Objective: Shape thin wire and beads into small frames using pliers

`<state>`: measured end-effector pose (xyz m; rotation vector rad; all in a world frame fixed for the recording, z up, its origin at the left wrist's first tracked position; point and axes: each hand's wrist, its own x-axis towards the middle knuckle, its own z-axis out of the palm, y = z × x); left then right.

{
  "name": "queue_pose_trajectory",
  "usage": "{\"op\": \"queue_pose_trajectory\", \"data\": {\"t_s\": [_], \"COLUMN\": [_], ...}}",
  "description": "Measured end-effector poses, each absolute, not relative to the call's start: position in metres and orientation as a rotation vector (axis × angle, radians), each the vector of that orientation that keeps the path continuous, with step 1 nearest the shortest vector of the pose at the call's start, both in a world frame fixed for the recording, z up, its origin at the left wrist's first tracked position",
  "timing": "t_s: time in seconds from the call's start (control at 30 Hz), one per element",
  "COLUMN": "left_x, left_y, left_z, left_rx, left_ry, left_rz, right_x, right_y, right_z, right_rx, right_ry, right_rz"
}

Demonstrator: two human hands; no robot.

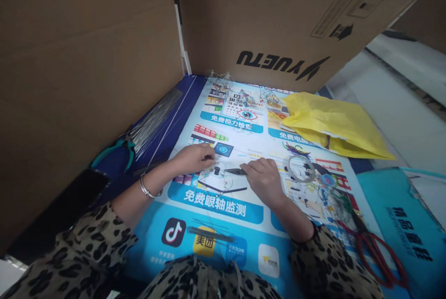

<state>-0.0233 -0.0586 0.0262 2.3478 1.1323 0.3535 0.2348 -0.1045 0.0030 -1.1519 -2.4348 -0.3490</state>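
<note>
My right hand (264,179) is closed around a pair of dark pointed pliers (235,171), whose tips point left over the printed sheet. To the left of the tips, my left hand (195,157) is closed, fingertips pinched together; what it holds is too small to name. Thin wire with small beads (218,185) curls on the sheet below and between the hands. A silver bangle (148,187) circles my left wrist. Both hands are just above the printed poster (223,202).
Teal-handled pliers (128,152) and straight wires (156,122) lie at the left. On the right are a tape roll (300,169), a yellow bag (341,125), red-handled scissors (379,259) and a turquoise bag (400,224). Cardboard walls (87,57) stand behind and left.
</note>
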Motion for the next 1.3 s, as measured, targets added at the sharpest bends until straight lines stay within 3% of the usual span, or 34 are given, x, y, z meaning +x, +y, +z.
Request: {"op": "queue_pose_trajectory", "data": {"t_s": [0.33,1.3], "left_x": [-0.019,-0.007], "left_y": [-0.063,-0.071], "left_z": [0.039,0.025], "left_rx": [2.212,2.331], "left_ry": [0.874,0.949], "left_rz": [0.599,0.474], "right_x": [0.233,0.235], "right_y": [-0.104,-0.11], "right_z": [0.006,0.01], "right_rx": [-1.183,-1.232], "right_ry": [-2.403,-2.345], "right_rz": [-0.364,-0.355]}}
